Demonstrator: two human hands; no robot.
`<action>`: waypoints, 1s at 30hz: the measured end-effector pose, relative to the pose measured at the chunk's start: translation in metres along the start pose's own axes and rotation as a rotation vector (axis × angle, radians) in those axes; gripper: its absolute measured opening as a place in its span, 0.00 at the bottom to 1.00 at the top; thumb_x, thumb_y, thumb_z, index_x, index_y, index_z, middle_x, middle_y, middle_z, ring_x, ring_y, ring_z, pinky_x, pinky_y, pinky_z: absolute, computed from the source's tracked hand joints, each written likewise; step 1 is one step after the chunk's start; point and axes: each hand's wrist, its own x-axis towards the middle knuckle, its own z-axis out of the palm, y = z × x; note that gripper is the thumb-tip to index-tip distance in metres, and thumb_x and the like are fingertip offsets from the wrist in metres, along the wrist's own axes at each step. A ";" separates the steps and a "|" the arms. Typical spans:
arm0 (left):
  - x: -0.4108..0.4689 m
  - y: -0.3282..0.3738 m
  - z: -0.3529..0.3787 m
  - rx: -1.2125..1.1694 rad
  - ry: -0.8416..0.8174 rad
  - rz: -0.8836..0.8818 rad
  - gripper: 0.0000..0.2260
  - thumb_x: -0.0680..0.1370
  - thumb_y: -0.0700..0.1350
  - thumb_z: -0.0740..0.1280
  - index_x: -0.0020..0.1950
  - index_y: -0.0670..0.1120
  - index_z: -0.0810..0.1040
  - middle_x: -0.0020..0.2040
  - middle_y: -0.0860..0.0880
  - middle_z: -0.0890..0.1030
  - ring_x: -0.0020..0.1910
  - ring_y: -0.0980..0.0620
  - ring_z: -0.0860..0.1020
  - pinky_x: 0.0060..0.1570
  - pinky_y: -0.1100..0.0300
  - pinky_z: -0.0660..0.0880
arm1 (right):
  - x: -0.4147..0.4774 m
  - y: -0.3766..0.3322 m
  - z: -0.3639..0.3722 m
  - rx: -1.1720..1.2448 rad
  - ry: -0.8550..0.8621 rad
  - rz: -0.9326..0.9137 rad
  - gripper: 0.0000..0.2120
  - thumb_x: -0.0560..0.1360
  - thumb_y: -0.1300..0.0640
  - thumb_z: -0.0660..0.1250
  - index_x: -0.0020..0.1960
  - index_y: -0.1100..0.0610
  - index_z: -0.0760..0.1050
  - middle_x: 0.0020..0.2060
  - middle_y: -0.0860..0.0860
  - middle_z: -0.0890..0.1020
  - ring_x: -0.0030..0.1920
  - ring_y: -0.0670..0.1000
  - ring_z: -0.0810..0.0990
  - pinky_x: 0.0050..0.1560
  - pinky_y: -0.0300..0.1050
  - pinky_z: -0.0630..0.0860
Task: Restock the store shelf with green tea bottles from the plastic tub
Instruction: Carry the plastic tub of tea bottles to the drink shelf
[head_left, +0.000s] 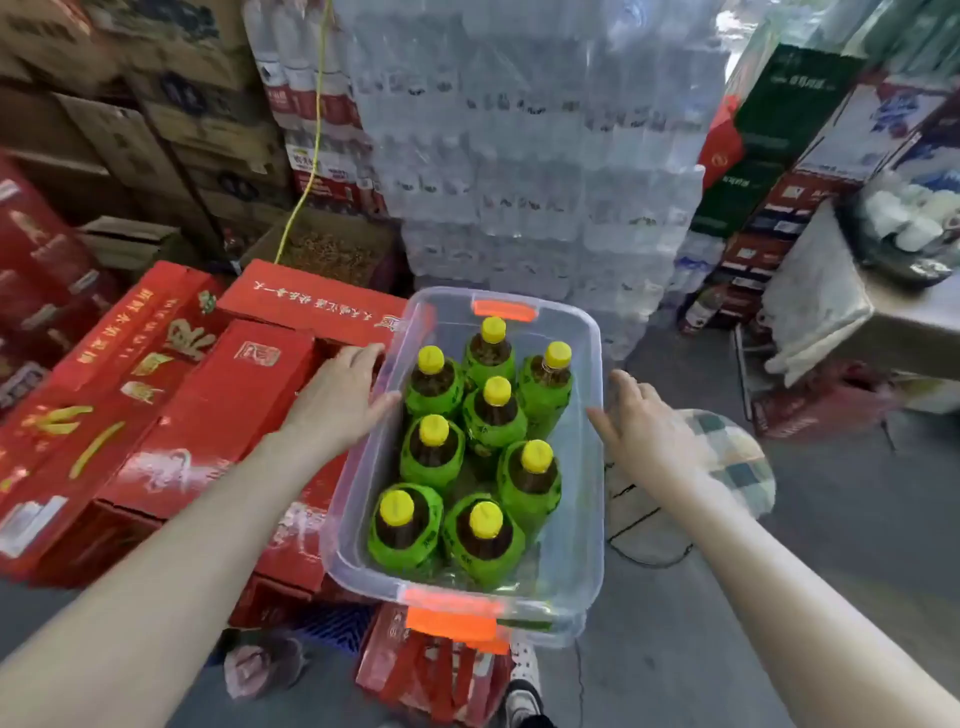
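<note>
Rests the released left hand against the left rim of the plastic tub; holds the released right hand just beside the right rim. Has eight green tea bottles upright inside, tub on red cartons.

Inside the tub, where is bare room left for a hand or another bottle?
Bare strip in the tub along its right wall, widest at the near right corner. A narrower gap lies by the far handle. Bottles crowd the left and centre.
</note>
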 end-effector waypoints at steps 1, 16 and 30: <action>0.004 0.001 0.006 -0.029 -0.026 -0.066 0.30 0.78 0.53 0.67 0.76 0.42 0.62 0.70 0.39 0.70 0.67 0.38 0.71 0.63 0.48 0.68 | 0.006 0.002 0.007 0.050 -0.033 0.057 0.28 0.80 0.43 0.60 0.75 0.55 0.60 0.63 0.58 0.74 0.59 0.63 0.76 0.47 0.52 0.69; 0.009 0.027 0.029 -0.238 0.102 -0.393 0.22 0.75 0.45 0.67 0.70 0.53 0.73 0.59 0.43 0.82 0.58 0.38 0.78 0.54 0.50 0.72 | 0.033 0.000 0.029 0.614 -0.231 0.316 0.19 0.74 0.60 0.64 0.64 0.53 0.66 0.48 0.52 0.78 0.52 0.60 0.77 0.55 0.58 0.76; -0.232 0.056 0.005 -0.419 0.484 -0.547 0.23 0.68 0.49 0.65 0.63 0.53 0.80 0.46 0.42 0.84 0.48 0.38 0.80 0.47 0.51 0.75 | -0.103 -0.024 -0.043 0.550 -0.129 -0.139 0.18 0.72 0.63 0.66 0.58 0.48 0.71 0.49 0.52 0.81 0.50 0.57 0.80 0.54 0.58 0.78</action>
